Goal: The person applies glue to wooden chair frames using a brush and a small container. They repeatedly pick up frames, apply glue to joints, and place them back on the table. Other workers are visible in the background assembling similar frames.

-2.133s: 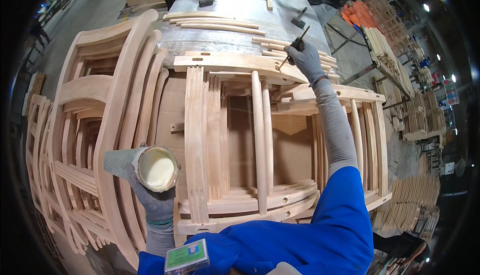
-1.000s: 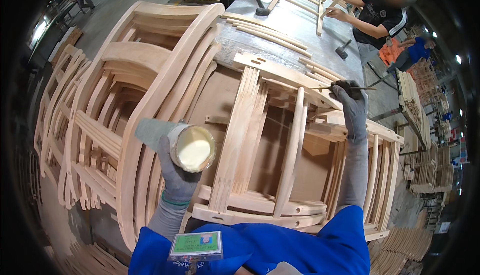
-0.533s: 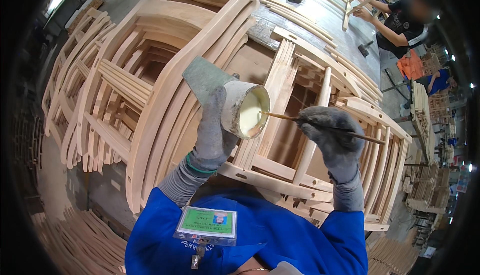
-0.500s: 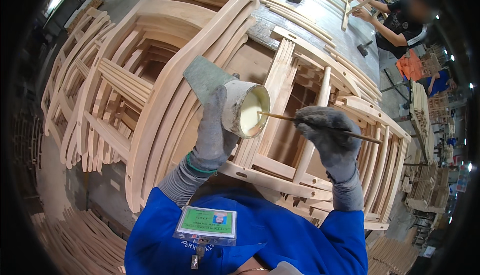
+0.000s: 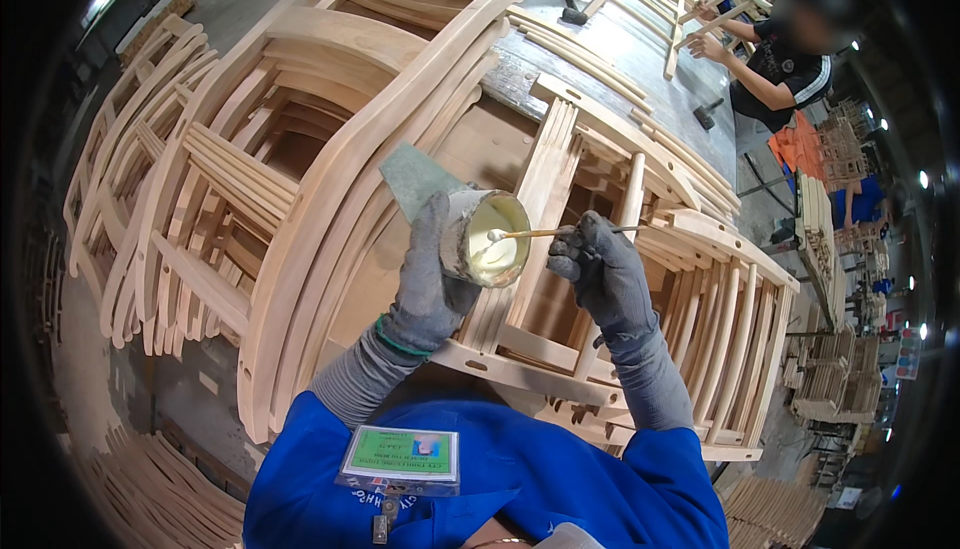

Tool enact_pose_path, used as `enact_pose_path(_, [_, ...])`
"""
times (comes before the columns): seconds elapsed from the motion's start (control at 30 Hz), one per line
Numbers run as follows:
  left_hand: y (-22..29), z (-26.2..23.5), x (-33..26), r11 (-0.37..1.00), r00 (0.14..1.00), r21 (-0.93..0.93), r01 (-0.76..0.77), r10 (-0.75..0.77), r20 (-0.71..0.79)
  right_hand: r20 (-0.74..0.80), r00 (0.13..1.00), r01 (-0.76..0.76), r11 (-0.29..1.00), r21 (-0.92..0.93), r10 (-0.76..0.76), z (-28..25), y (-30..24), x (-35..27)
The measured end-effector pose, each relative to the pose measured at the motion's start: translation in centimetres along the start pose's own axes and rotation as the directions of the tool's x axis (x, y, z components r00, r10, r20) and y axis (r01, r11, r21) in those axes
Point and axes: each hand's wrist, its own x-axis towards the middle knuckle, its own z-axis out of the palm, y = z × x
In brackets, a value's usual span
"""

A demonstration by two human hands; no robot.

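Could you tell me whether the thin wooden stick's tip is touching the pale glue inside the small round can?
Touching: in the head view, the thin wooden stick dips its tip into the pale glue.

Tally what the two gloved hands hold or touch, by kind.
Gloved hands: 2, left hand and right hand
Glue cans: 1, open can of pale glue in the left hand
Thin sticks: 1, stick in the right hand, tip in the can
Total: 4

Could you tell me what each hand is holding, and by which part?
Left hand grips the glue cup round its side; right hand holds the thin stick near its back end.
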Motion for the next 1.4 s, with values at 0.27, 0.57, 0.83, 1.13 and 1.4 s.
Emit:
enact_pose_path(0.27, [0.0,-1.8,2.8,0.999,0.998,-0.016,-0.035,0.034,-0.053,-0.005,0.974,0.226,0.974,-0.017,-0.226,-2.9,-2.5,8.1])
enact_pose_path(0.57, [-0.3,-2.3,3.8,1.0,0.981,-0.027,0.003,-0.008,-0.194,-0.193,0.749,0.517,0.742,-0.427,-0.633,-8.8,-9.8,21.0])
enact_pose_path(0.83, [-0.3,-3.3,4.2,1.0,0.974,-0.009,-0.021,0.018,-0.224,-0.194,0.754,0.502,0.742,-0.444,-0.627,-9.2,-9.8,22.7])
enact_pose_path(1.13, [-0.1,-3.2,4.3,1.0,0.963,-0.012,-0.008,0.005,-0.27,0.119,0.703,0.333,0.177,-0.926,-0.701,-6.9,-11.0,24.2])
enact_pose_path(1.4, [0.2,-3.4,4.1,0.997,0.965,0.027,-0.076,0.08,-0.249,0.207,0.808,0.262,0.023,-0.965,-0.551,-4.2,-11.9,24.5])
